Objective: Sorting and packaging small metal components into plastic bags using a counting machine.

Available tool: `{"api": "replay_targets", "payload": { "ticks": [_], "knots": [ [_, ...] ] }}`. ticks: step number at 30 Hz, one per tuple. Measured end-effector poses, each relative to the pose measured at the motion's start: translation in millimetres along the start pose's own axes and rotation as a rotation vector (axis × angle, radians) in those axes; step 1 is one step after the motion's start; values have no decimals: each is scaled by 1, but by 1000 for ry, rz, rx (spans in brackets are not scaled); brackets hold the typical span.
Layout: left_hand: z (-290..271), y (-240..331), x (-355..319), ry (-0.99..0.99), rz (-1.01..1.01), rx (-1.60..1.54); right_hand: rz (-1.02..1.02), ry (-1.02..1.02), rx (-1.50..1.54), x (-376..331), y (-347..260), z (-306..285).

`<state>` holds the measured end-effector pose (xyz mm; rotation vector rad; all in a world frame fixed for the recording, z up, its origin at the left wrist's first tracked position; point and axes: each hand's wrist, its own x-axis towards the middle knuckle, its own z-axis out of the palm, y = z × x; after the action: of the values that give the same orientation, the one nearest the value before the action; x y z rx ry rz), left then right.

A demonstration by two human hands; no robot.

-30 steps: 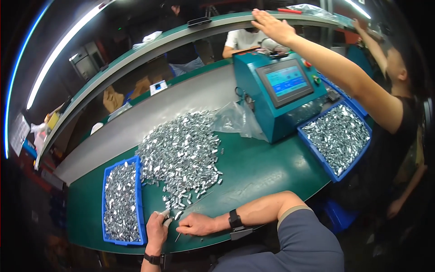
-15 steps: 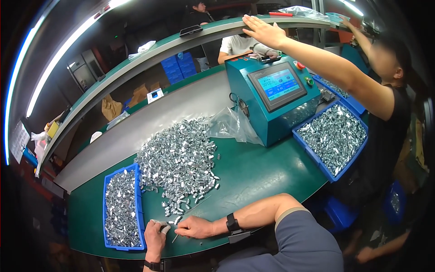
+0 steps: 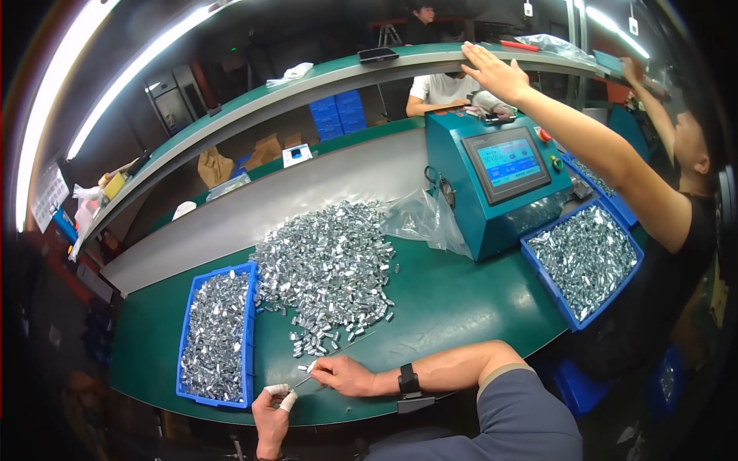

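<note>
My left hand (image 3: 272,413), with white covers on its fingertips, is near the table's front edge. Its fingers are pinched together, and whatever sits between them is too small to make out. My right hand (image 3: 344,376), a black band on its wrist, grips a thin metal rod (image 3: 304,381) whose end points at my left fingertips. Just beyond these hands spreads a large heap of small silvery metal parts (image 3: 327,265). To the left stands a blue tray (image 3: 248,338) filled with similar small parts.
A teal machine with a screen (image 3: 507,163) stands beyond, a clear plastic bag (image 3: 421,219) beside it. Another blue tray of parts (image 3: 530,253) sits at right. A co-worker's raised arm (image 3: 600,138) reaches across there. A shelf (image 3: 330,74) spans the back.
My left hand has dropped slightly nearer the table edge. The rod in my right hand has swung from pointing down at the table to pointing toward my left fingertips. The view has shifted.
</note>
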<state>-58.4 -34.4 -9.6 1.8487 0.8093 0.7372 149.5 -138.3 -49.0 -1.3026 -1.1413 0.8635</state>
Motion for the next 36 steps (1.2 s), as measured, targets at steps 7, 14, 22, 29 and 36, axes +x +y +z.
{"api": "replay_targets", "payload": {
  "ticks": [7,14,22,29,36],
  "knots": [
    [8,4,1,-43,53,64,46,22,70,-2,0,0],
    [10,-5,5,-12,51,61,50,-8,61,-2,0,1],
    [18,5,6,-93,228,256,-94,22,-12,-4,4,1],
    [27,18,13,-138,257,231,-25,-92,-53,-3,-5,-2],
    [31,24,7,-137,87,23,15,-77,15,-4,-2,0]
  ]
}}
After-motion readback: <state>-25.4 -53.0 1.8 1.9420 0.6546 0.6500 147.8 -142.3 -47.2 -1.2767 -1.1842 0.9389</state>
